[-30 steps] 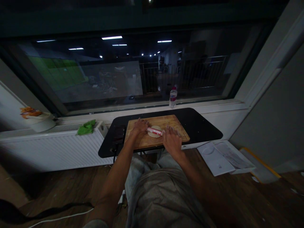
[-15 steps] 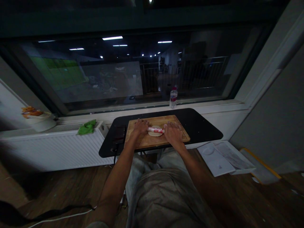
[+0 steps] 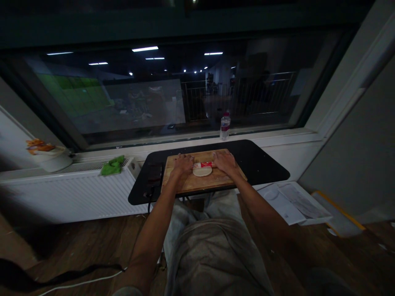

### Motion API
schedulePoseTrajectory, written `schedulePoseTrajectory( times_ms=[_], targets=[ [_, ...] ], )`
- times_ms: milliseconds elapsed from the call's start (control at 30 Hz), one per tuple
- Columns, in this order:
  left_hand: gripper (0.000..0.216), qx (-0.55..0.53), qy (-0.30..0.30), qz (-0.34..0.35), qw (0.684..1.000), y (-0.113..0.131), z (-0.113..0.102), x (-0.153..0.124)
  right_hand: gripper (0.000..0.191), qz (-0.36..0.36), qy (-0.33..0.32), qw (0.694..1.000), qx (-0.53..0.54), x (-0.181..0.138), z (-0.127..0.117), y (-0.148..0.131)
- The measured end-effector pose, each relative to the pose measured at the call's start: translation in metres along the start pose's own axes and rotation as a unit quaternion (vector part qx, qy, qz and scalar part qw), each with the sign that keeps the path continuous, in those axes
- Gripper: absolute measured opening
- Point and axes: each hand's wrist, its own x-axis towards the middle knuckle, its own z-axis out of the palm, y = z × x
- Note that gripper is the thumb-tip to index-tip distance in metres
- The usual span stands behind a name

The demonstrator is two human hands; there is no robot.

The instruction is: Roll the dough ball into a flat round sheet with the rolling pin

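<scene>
A round, flat piece of pale dough (image 3: 202, 171) lies in the middle of a wooden cutting board (image 3: 197, 187). Across its far edge rests a red-and-white printed cylinder (image 3: 204, 165), like a short rolling pin; its exact kind is unclear. My left hand (image 3: 184, 163) is closed over the cylinder's left end, and my right hand (image 3: 224, 161) covers the other end. Both ends are hidden under my fingers.
The board sits on a black table (image 3: 265, 167). A dark flat device (image 3: 154, 174) with a cable lies at left. A water bottle (image 3: 225, 126) stands on the windowsill. A green cloth (image 3: 112, 165) lies on the radiator (image 3: 92, 197); an open white box (image 3: 290, 201) is at lower right.
The cylinder has rolled away from me toward the dough's far edge, turning its print and uncovering more dough. My right hand has moved forward with it; my left has shifted only slightly.
</scene>
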Motion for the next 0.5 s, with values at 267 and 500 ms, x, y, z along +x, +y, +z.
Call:
schedulePoseTrajectory(
  times_ms=[267, 500],
  targets=[
    [0.046, 0.038, -0.031, 0.032, 0.998, -0.002, -0.004, 0.012, 0.058, -0.067, -0.072, 0.995, -0.017, 0.033, -0.005, 0.004],
    [0.050, 0.014, -0.058, 0.013, 0.998, -0.003, -0.002, 0.016, 0.064, -0.031, -0.094, 0.995, 0.015, 0.054, 0.003, 0.009]
  ],
)
